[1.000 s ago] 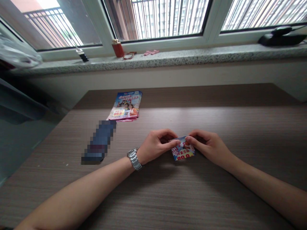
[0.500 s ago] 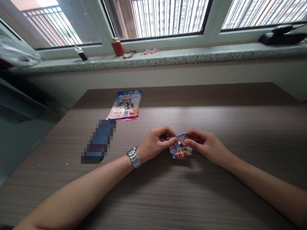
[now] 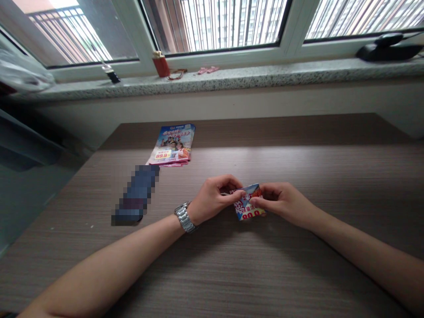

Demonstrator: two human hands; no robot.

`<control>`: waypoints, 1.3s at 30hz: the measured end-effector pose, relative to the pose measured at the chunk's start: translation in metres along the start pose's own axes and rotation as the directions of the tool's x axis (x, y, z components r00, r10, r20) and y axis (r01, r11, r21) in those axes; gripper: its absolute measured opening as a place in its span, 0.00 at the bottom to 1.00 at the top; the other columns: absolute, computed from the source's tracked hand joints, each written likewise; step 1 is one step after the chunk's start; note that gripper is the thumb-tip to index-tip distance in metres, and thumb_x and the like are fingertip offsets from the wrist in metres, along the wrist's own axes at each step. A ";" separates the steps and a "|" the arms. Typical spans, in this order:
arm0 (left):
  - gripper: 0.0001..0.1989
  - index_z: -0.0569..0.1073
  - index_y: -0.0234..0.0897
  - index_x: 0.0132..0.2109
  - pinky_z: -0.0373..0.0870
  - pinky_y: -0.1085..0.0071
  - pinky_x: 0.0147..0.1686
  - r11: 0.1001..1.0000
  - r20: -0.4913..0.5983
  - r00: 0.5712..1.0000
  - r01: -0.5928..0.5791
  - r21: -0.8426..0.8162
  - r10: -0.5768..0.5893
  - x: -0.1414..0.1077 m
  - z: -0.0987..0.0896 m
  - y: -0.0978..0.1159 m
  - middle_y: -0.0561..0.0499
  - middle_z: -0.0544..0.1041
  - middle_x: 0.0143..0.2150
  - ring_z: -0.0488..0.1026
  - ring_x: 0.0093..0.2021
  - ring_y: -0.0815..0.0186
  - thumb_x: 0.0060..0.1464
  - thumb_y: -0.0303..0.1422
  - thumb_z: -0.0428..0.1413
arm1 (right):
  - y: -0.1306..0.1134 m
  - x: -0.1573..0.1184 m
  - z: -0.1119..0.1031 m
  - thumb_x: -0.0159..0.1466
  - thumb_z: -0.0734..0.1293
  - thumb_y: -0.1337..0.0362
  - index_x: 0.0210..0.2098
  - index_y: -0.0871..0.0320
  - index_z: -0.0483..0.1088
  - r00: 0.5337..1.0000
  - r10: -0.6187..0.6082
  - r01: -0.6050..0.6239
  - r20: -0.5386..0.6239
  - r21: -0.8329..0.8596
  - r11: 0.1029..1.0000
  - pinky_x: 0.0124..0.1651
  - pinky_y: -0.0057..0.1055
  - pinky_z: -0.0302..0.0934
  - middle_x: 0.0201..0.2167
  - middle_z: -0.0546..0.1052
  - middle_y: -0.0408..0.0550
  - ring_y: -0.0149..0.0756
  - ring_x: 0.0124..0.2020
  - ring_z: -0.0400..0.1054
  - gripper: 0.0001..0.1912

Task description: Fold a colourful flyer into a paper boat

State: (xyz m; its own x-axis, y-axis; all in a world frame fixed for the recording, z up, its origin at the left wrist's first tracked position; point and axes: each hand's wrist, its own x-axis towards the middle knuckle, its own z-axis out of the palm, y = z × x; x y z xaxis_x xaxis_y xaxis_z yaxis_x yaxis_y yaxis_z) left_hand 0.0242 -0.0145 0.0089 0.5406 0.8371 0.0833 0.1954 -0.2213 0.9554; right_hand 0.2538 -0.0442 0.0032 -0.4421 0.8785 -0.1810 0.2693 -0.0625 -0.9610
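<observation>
1. I read the step in hand as folding: the folded leaflet point(image 3: 247, 208), a small doubled-over piece of glossy printed paper, has its upper flap pinched up between both hands.
2. The left grip point(image 3: 212, 198) is nearly closed, its fingers curled and the thumb pressing on the leaflet's far left corner. It has hold of the paper, with a wristwatch point(image 3: 184, 217) in a steel link band on that wrist.
3. The right grip point(image 3: 285, 204) is also nearly closed, with the thumb and fingers pinching the leaflet's right side. The two grips are just apart, with the paper between them.
4. The leaflet sits low on the wood-grain tabletop point(image 3: 298, 274), right of centre and toward the near side. Its lower part, with red numerals on yellow, looks to rest on the surface, though I cannot tell exactly how much of it touches.
5. From here, I judge that the next move calls for steady, even pressure along the crease, keeping the edges aligned so the flap does not skew.
6. Farther left lies a stack of printed leaflets point(image 3: 171, 145), showing a group photo and a yellow price label. Nearer on the left is a pixelated dark oblong object point(image 3: 135, 194), too obscured for me to identify.
7. Beyond the tabletop runs a speckled stone windowsill point(image 3: 232, 79) holding a small red cup point(image 3: 161, 65) and, at the right, a black object point(image 3: 387, 52).
</observation>
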 end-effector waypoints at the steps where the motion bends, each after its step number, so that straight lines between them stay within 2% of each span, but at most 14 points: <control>1: 0.10 0.77 0.32 0.40 0.69 0.77 0.34 1.000 0.004 1.000 -0.001 -0.004 0.001 0.000 0.000 0.000 0.50 0.78 0.34 0.72 0.32 0.71 0.58 0.36 0.62 | 0.001 0.000 0.000 0.63 0.69 0.52 0.36 0.57 0.77 1.000 -0.003 0.003 0.002 -0.004 1.000 0.34 0.30 0.63 0.32 0.79 0.45 0.33 0.31 0.70 0.14; 11: 0.09 0.77 0.32 0.39 0.69 0.78 0.33 0.999 -0.003 1.000 0.002 -0.037 -0.002 0.000 0.001 0.004 0.51 0.78 0.33 0.71 0.32 0.72 0.57 0.35 0.62 | 0.001 0.000 0.002 0.63 0.69 0.51 0.35 0.58 0.76 1.000 -0.006 0.006 -0.021 -0.021 1.000 0.30 0.29 0.60 0.29 0.76 0.45 0.32 0.28 0.67 0.15; 17: 0.11 0.74 0.32 0.38 0.70 0.76 0.34 0.995 -0.067 0.997 0.024 -0.102 -0.031 0.002 -0.002 0.002 0.50 0.77 0.34 0.72 0.33 0.71 0.58 0.37 0.62 | 0.002 0.000 0.002 0.61 0.71 0.49 0.41 0.55 0.76 0.997 0.013 -0.006 -0.081 0.085 0.996 0.36 0.32 0.68 0.33 0.80 0.46 0.35 0.30 0.72 0.17; 21: 0.10 0.72 0.33 0.39 0.68 0.77 0.32 0.995 -0.022 0.999 0.031 -0.090 -0.033 0.002 -0.003 -0.002 0.52 0.75 0.34 0.70 0.32 0.72 0.59 0.37 0.61 | 0.003 0.000 0.000 0.62 0.71 0.51 0.42 0.56 0.77 0.986 -0.031 0.037 -0.166 0.029 0.999 0.40 0.33 0.69 0.37 0.81 0.47 0.36 0.35 0.75 0.16; 25: 0.11 0.70 0.35 0.45 0.69 0.77 0.33 0.997 0.028 0.999 0.019 -0.078 -0.016 0.000 -0.001 -0.002 0.52 0.75 0.34 0.72 0.31 0.72 0.61 0.36 0.59 | 0.000 -0.001 -0.001 0.63 0.70 0.52 0.41 0.56 0.77 0.985 -0.062 0.062 -0.163 -0.008 0.998 0.39 0.32 0.68 0.35 0.81 0.46 0.36 0.35 0.74 0.14; 30: 0.16 0.70 0.36 0.54 0.74 0.73 0.40 0.992 0.048 0.998 -0.043 -0.115 0.048 -0.001 0.001 0.001 0.47 0.79 0.42 0.77 0.40 0.67 0.62 0.36 0.59 | -0.001 -0.002 -0.001 0.64 0.69 0.54 0.40 0.57 0.76 0.989 -0.087 0.083 -0.118 -0.039 0.996 0.37 0.31 0.66 0.34 0.80 0.46 0.35 0.34 0.72 0.13; 34: 0.10 0.76 0.34 0.46 0.73 0.75 0.40 0.995 0.027 0.998 -0.053 -0.087 0.055 -0.001 0.001 0.000 0.48 0.80 0.40 0.77 0.39 0.68 0.62 0.35 0.59 | 0.002 -0.002 0.000 0.64 0.70 0.54 0.39 0.56 0.77 0.992 -0.084 0.075 -0.089 -0.092 0.993 0.36 0.31 0.65 0.33 0.79 0.45 0.35 0.33 0.71 0.13; 39: 0.08 0.76 0.33 0.41 0.73 0.75 0.37 0.996 -0.030 1.000 -0.009 -0.085 0.006 0.001 -0.001 -0.001 0.49 0.79 0.37 0.76 0.36 0.69 0.61 0.35 0.60 | 0.000 -0.002 0.001 0.62 0.70 0.52 0.42 0.56 0.77 0.988 -0.081 0.069 -0.134 -0.095 0.993 0.38 0.34 0.67 0.37 0.81 0.47 0.38 0.35 0.74 0.15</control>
State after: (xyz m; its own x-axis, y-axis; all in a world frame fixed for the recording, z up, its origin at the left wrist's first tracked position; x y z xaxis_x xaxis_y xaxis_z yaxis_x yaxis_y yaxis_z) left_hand 0.0236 -0.0131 0.0084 0.5166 0.8506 0.0976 0.1208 -0.1853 0.9752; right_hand 0.2540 -0.0466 0.0035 -0.3440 0.9361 -0.0731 0.3183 0.0430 -0.9470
